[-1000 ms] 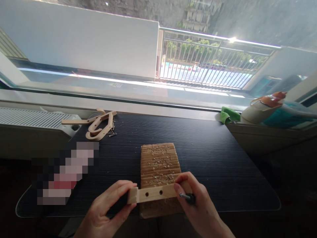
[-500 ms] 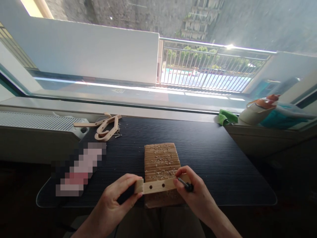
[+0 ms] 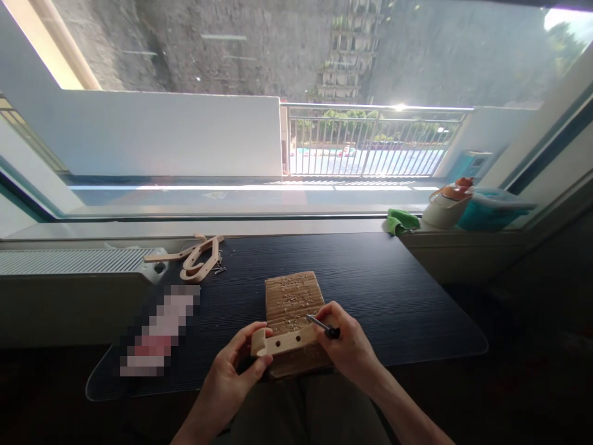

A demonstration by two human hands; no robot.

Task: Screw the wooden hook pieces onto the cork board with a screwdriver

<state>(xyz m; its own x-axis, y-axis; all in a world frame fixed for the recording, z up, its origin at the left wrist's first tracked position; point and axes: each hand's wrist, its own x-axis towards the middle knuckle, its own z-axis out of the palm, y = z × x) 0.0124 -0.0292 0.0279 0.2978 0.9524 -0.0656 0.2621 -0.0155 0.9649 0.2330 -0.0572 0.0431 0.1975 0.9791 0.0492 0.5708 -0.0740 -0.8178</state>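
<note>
My left hand (image 3: 237, 363) pinches the thick left end of a pale wooden bar (image 3: 288, 341) between thumb and fingers. Two dark round holes show in the bar's upper face. It lies across the near part of a corrugated cardboard piece (image 3: 291, 282) whose top is pitted and strewn with crumbs. At the bar's right end, my right hand (image 3: 348, 341) is closed around a small screwdriver (image 3: 319, 322) with a metal shaft and black handle. Its tip points left over the cardboard, and fingers of that hand also cover the bar's end.
Curved wooden hook pieces (image 3: 201, 259) and several loose screws (image 3: 219, 267) lie at the table's back left. A blurred-out flat item (image 3: 160, 334) is at the left. A green cloth (image 3: 402, 220) and a cream pot (image 3: 445, 209) sit by the window, beyond the dark table (image 3: 380, 296).
The view has tilted up. The wooden bar has turned slightly, so its rounded left end shows more. The screwdriver's shaft now sticks out farther left from my right hand.
</note>
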